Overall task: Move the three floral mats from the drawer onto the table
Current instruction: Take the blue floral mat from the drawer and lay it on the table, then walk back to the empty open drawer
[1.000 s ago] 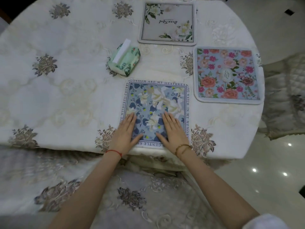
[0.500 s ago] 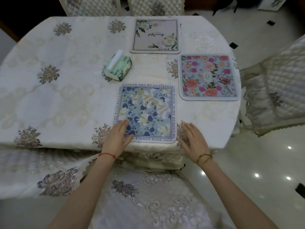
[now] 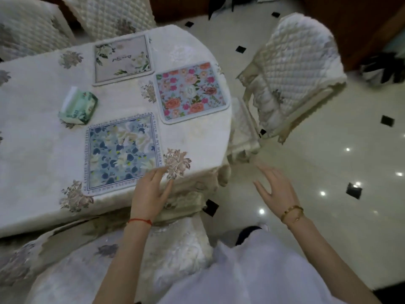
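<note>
The left hand (image 3: 151, 191) is resting at the near edge of the table (image 3: 43, 150), fingers spread a little and holding nothing. Its fingertips are touching the near right corner of the blue mat (image 3: 122, 153). The right hand (image 3: 275, 189) is hanging in the air past the table's edge, over the shiny floor (image 3: 328, 163), fingers apart and empty. There is lots of open floor on that side.

The table is wearing a soft cream cloth with stitched flowers, and the cloth is hanging down over the rounded edge. The blue mat is lying flat near that edge. It is square with round corners and letters running around its border. Just past it, to the left, a green tissue pack (image 3: 79, 107) is sitting on the cloth. Farther back and to the right, the pink mat (image 3: 190, 91) is lying flat close to the table's right edge. The grey mat (image 3: 122, 59) is lying farthest back, just beside the pink one. A puffy quilted chair (image 3: 293, 69) is standing off the table's right edge.
</note>
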A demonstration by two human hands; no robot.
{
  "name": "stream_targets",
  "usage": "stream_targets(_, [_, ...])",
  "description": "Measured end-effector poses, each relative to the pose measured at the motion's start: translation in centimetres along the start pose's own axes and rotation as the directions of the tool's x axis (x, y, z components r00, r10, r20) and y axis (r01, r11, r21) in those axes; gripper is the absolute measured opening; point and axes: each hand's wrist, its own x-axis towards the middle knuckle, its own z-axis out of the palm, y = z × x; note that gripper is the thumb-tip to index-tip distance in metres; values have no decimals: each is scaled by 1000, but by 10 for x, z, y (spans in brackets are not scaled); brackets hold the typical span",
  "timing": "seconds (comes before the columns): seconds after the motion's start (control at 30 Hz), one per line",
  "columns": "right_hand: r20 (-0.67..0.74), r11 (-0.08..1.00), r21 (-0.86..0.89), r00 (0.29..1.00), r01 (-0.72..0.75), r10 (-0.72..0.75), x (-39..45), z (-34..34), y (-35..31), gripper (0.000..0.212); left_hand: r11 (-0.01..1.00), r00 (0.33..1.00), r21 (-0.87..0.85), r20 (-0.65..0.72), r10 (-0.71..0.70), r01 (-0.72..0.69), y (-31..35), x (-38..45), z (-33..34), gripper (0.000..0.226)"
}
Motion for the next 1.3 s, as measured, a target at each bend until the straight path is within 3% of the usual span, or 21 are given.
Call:
stream_targets(0.33, [-186, 974, -38, 959, -225, 214, -84, -142, 167, 42, 978, 989, -161, 56, 140, -130, 234, 40, 102, 32])
stream_targets(0.43, [-249, 956, -27, 929, -291, 275, -93, -176, 205, 42, 958, 968, -179, 74, 241, -225, 295, 62, 125, 32])
stream_targets(0.73, [-372, 890, 60, 817, -452, 441, -77, -225, 303, 42, 897, 887, -154, 155, 436, -414, 415, 160, 183, 34])
stream_targets(0.97, [-385, 848, 106, 765, -518, 516, 5, -274, 400, 40, 852, 854, -220, 120, 507, -475, 510, 283, 255, 33])
stream_targets(1.3, [-365, 890, 34, 823, -455, 435, 214, -387, 527, 40, 874, 884, -197, 63, 464, -445, 591, 497, 292, 31])
